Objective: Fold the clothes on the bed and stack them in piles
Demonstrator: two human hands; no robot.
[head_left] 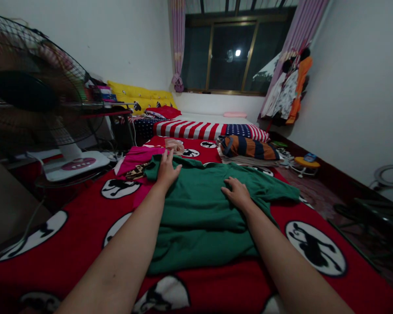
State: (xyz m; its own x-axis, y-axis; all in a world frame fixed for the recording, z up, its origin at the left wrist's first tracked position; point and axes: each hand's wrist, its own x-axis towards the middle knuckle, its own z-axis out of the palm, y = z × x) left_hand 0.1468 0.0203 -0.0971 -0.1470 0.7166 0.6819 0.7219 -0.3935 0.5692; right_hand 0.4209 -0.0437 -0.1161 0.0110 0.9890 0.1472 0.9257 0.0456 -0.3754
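Observation:
A green polo shirt lies spread flat on a red bedspread printed with black-and-white round figures. My left hand rests flat on the shirt's left shoulder near the collar, fingers stretched out. On the right side of the chest lies my right hand, palm down, its fingers slightly curled against the cloth. Neither hand holds anything. Both forearms reach in from the bottom edge.
A pink garment and a patterned cloth lie left of the shirt. A folded striped pile sits beyond. A standing fan fills the left. Stars-and-stripes bedding, yellow pillows, a window and hanging clothes are behind.

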